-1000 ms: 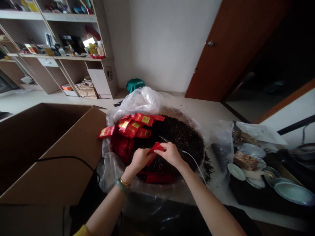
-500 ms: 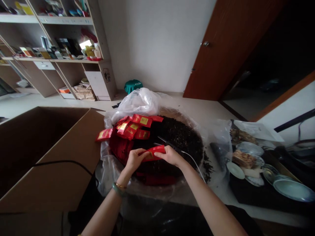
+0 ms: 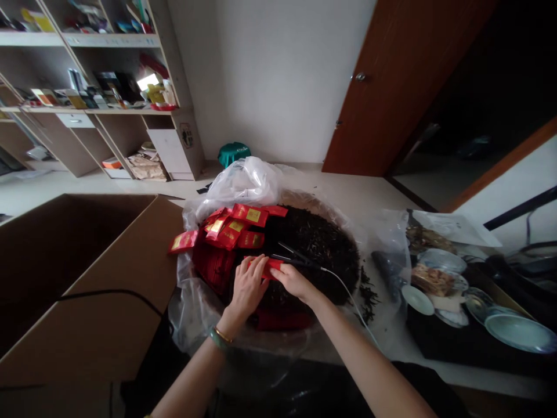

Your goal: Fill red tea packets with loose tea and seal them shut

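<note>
A wide round basket lined with clear plastic (image 3: 198,310) holds a heap of dark loose tea leaves (image 3: 322,244). Several small red packets with gold labels (image 3: 230,226) lie piled at its far left side. My left hand (image 3: 249,284) and my right hand (image 3: 295,280) meet over the leaves, both pinching one red packet (image 3: 273,266) held level between them. A black clamp-like tool with a white cord (image 3: 296,256) lies on the leaves just beyond the packet. More red packets (image 3: 278,318) sit under my wrists.
A large open cardboard box (image 3: 96,302) stands at the left, with a black cable draped over its edge. At the right, plates and bowls (image 3: 439,284) crowd a dark tray. Shelves (image 3: 108,104) and a brown door (image 3: 391,87) stand behind.
The red packet went from tilted to level and moved slightly away toward the black tool. My left fingers have spread out more over it. The view has drifted a little.
</note>
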A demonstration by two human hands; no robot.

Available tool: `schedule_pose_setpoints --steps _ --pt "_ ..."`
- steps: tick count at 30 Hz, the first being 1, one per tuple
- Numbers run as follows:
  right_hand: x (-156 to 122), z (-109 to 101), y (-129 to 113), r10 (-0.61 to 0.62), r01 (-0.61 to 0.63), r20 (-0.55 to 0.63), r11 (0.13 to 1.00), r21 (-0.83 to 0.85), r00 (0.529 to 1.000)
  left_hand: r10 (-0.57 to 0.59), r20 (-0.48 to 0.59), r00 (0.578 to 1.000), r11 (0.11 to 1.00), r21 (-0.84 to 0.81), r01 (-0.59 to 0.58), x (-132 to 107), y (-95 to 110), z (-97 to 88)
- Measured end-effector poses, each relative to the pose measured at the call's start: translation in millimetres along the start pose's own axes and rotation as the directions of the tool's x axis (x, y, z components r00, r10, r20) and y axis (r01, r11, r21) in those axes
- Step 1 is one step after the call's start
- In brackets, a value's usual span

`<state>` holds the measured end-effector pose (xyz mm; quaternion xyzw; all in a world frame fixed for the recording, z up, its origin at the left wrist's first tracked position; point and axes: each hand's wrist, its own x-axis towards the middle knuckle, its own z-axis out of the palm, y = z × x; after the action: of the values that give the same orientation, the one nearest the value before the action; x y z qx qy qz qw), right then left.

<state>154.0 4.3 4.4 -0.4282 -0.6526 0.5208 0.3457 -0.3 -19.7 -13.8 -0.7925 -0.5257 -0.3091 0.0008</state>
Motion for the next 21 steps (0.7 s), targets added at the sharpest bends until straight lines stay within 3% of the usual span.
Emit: schedule_pose_setpoints --steps 6,11,17,19,21 --pt "-1 3 -1 0.089 -0.088 -0.021 0.996 0.017 0.996 0.067 0.022 0.997 0.996 -0.056 -0.066 -2 -12 5.6" --pt "-2 -1 -6 0.135 -0.150 0.101 0.976 0.160 0.986 0.060 0.038 0.997 0.998 -0.029 -0.059 -5 -12 6.1" --pt "-4 -4 -21 0.086 -0.151 0.239 0.951 0.271 0.967 0.022 0.003 1.000 0.999 -0.048 -0.021 -4 -11 6.5" --pt "-3 -10 -25 0.069 -0.120 0.197 0.958 0.261 0.978 -0.032 -0.043 0.999 0.995 -0.097 0.028 -3 -14 7.0" --pt "0 -20 -25 0.061 -0.073 0.056 0.966 0.247 0.997 -0.124 -0.095 0.988 0.981 -0.164 0.107 0 -17 7.2"
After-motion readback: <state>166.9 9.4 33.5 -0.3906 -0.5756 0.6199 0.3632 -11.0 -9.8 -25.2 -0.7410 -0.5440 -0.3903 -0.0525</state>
